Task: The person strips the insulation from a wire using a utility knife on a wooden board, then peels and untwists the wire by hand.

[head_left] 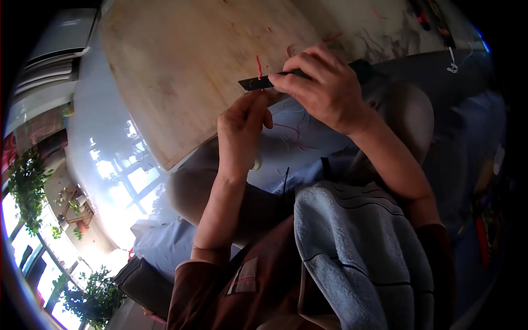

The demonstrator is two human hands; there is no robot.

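My right hand is closed around a utility knife, whose dark, slant-tipped blade points left. The rest of the knife is mostly hidden by my fingers. Just below the blade, my left hand pinches a thin red strand. This strand rises above the blade, which crosses in front of it; whether the edge touches it I cannot tell. Both hands are over the near edge of a stained wooden board.
Red scraps lie on the board. Thin loose strands lie between my knees. A grey-blue towel drapes over my lap. Dark tools rest at the far right. Plants and bright windows are at the left.
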